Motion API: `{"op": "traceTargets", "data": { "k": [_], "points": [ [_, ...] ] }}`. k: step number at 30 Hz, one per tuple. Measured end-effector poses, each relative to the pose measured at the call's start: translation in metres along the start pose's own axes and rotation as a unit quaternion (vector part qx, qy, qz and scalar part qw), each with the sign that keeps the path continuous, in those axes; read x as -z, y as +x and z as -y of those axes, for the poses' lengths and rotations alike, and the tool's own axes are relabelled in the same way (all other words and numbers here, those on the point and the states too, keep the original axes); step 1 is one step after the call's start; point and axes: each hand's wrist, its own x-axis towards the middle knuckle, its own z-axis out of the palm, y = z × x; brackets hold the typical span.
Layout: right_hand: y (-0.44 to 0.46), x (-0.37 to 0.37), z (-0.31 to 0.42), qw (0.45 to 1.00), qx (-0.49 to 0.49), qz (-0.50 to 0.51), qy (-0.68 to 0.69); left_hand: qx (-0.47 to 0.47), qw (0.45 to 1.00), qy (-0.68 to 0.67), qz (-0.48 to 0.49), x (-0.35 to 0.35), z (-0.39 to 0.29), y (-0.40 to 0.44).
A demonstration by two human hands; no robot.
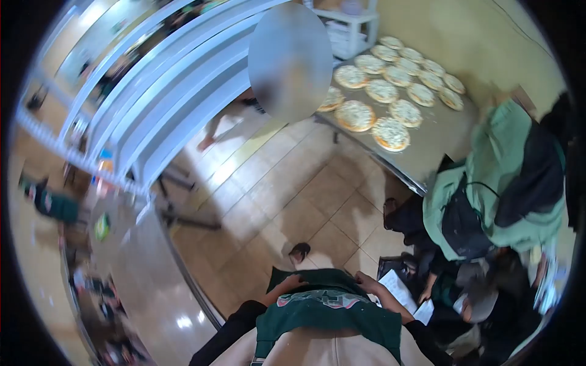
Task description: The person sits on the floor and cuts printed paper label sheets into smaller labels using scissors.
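Observation:
A dark green apron (332, 300) with a printed design spans the front of my body, its far edge raised toward the floor ahead. My left hand (289, 283) grips the apron's left part, fingers pointing inward across the cloth. At the other side, my right hand (368, 283) is closed on the right edge of the apron. Both hands are small in the picture, and their fingertips are partly lost in the cloth. Close to my right hand are white paper sheets (398, 291), near another person's hand (427, 291).
Flat round breads or pizzas with white topping (390, 134) lie on a table (448, 135). A green-and-black pile of cloth or bags (488, 183) is at right. A person in a cap (479, 302) is beside me. A metal counter (143, 268) and shelves (183, 91) stand left.

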Motion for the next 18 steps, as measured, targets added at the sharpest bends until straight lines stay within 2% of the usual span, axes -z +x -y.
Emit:
{"op": "traceTargets", "data": {
  "k": [2, 3, 4, 5, 6, 8, 9, 10, 12, 16, 18],
  "points": [
    [0.001, -0.012, 0.025, 0.995, -0.037, -0.087, 0.031, -0.113, 0.991, 0.051, 0.058, 0.038, 0.042, 0.041],
    [-0.004, -0.015, 0.043, 0.987, -0.088, -0.130, 0.023, -0.129, 0.986, 0.061, 0.082, 0.064, 0.044, 0.042],
    [-0.012, -0.021, 0.055, 0.976, -0.141, -0.163, 0.012, -0.091, 0.984, 0.099, 0.115, 0.092, 0.039, 0.035],
    [-0.004, -0.037, 0.043, 0.970, -0.110, -0.213, -0.030, -0.056, 0.977, 0.141, 0.151, 0.121, 0.030, 0.026],
    [0.001, -0.040, 0.059, 0.966, -0.119, -0.228, -0.016, -0.049, 0.970, 0.162, 0.172, 0.141, 0.029, 0.021],
    [0.001, -0.053, 0.099, 0.954, -0.259, -0.148, 0.004, -0.058, 0.960, 0.188, 0.200, 0.170, 0.036, 0.020],
    [0.011, -0.070, 0.091, 0.954, -0.245, -0.155, -0.069, -0.065, 0.955, 0.197, 0.211, 0.181, 0.038, 0.021],
    [0.018, -0.089, 0.082, 0.951, -0.257, -0.164, -0.047, -0.074, 0.950, 0.207, 0.222, 0.190, 0.040, 0.024],
    [0.030, -0.110, 0.096, 0.922, -0.289, -0.256, -0.019, -0.090, 0.941, 0.226, 0.237, 0.203, 0.037, 0.033],
    [0.046, -0.131, 0.113, 0.914, -0.297, -0.272, 0.053, -0.117, 0.925, 0.255, 0.258, 0.220, 0.028, 0.049],
    [0.054, -0.141, 0.119, 0.887, -0.266, -0.375, 0.039, -0.132, 0.918, 0.265, 0.264, 0.225, 0.020, 0.055]
  ]
}}
